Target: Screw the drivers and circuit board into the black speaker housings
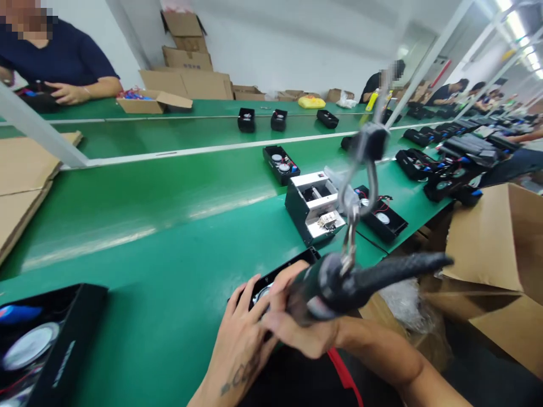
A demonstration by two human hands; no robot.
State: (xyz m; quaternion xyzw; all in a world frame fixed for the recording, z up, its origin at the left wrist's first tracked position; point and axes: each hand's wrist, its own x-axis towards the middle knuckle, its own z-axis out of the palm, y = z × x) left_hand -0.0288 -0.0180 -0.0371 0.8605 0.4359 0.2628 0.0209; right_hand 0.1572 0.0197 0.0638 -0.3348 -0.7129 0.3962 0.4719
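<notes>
Green belt [139, 226] runs off ahead, cardboard boxes [186, 59] stacked past its far side. Co-worker [55, 56] top left, their hand [68, 93] on a dark unit. Black housings [289, 174] sit along the belt, silver jig [314, 206] just ahead of the work spot. Another open housing [46, 345] is at lower left, well apart from the hands.

Front housing [306, 254] lies open on the belt, right under both hands, silver disc [263, 294] showing inside. Looks light and stiff. Take it by the outer walls; disc may be fragile, so keep fingers off it.

Right hand [305, 333] is closed around a black power tool [326, 288], tip hidden from this view. Tool hangs from a steel hook [348, 249], so the hanger probably carries some weight. Hold the thick body near the hook; rubbery sleeve should give decent grip.

Left hand [246, 322] is half-curled, fingers [271, 288] over the housing. Can't tell if it's gripping or only touching.
</notes>
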